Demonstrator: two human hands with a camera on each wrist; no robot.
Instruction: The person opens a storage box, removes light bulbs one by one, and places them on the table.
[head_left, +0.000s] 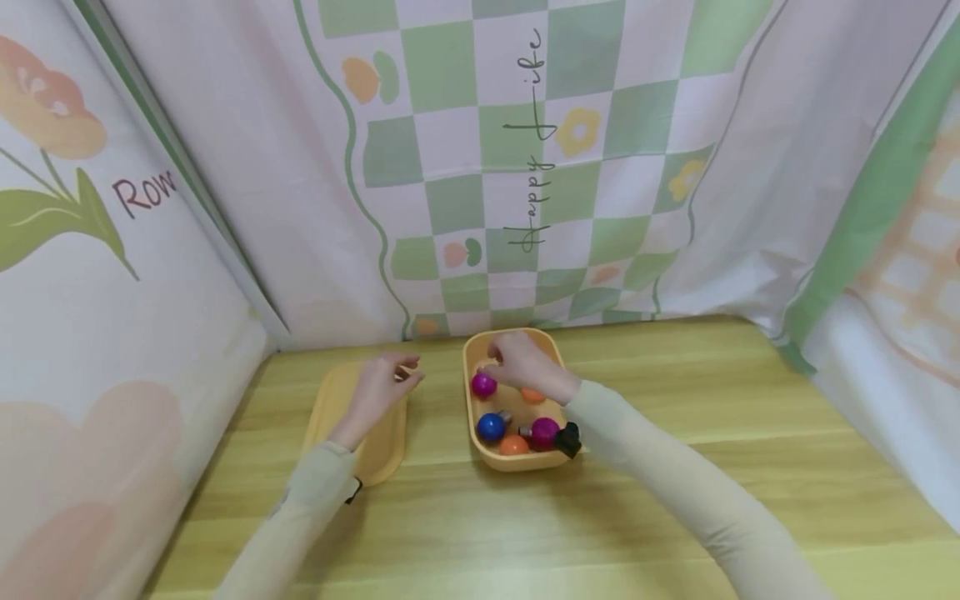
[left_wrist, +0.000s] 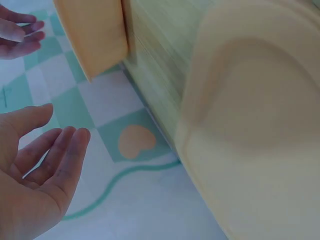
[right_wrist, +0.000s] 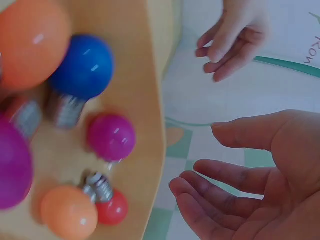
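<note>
A yellow box (head_left: 525, 463) holds several small coloured light bulbs with silver screw bases. In the right wrist view a blue bulb (right_wrist: 82, 67), a magenta bulb (right_wrist: 111, 136), an orange bulb (right_wrist: 69, 212) and a red bulb (right_wrist: 114, 208) lie inside. My right hand (head_left: 525, 364) hovers over the far part of the box, its fingers loosely bent and nothing between them. Over a flat yellow lid (head_left: 386, 457) to the left of the box hangs my left hand (head_left: 375, 396), relaxed, thumb apart from the fingers, holding nothing.
Box and lid lie on a wood-grain table (head_left: 465, 533). A green and white checked cloth (head_left: 442, 150) hangs right behind the box. Printed fabric (head_left: 82, 333) closes off the left side, and more cloth (head_left: 900, 333) hangs at the right.
</note>
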